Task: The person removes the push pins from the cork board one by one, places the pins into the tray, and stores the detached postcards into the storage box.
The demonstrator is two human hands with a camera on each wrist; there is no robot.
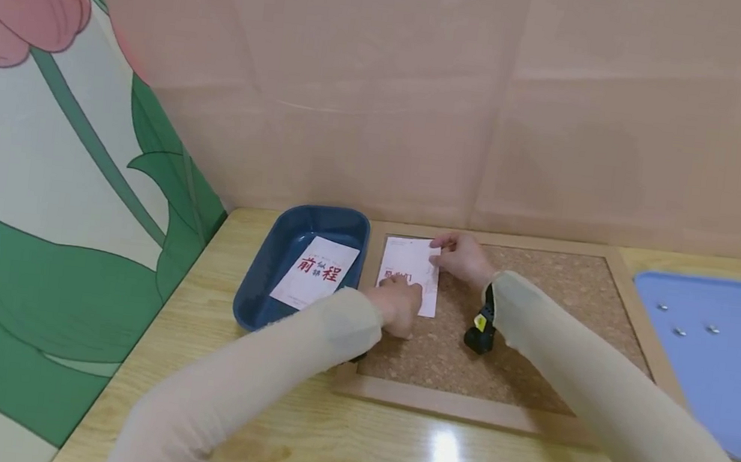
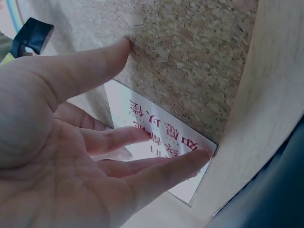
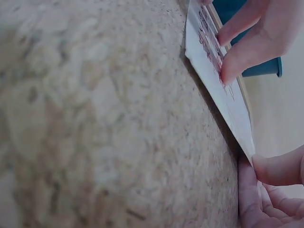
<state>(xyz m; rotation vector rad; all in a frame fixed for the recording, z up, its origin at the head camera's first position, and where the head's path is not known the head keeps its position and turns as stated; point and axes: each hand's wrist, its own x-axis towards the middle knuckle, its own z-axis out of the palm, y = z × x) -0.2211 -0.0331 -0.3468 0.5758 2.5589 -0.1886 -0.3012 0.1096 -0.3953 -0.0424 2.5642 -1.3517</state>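
A white card with red characters [image 1: 403,253] lies at the upper left of the framed cork board [image 1: 484,375]. My left hand [image 1: 398,305] rests its fingertips on the card's lower part; in the left wrist view those fingers [image 2: 156,178] are fairly straight, with the thumb apart over the cork. At the card's upper right corner, my right hand [image 1: 465,258] pinches the edge between thumb and finger. The right wrist view shows that edge of the card [image 3: 211,78] lifted slightly off the cork. Part of the card's print is hidden by the left hand.
A dark blue tray [image 1: 244,297] stands left of the board, holding another white card with red characters [image 1: 317,272]. To the right lies a light blue tray [image 1: 727,389] with several small metallic pieces [image 1: 680,332]. A wall covering [image 1: 383,112] rises behind the table.
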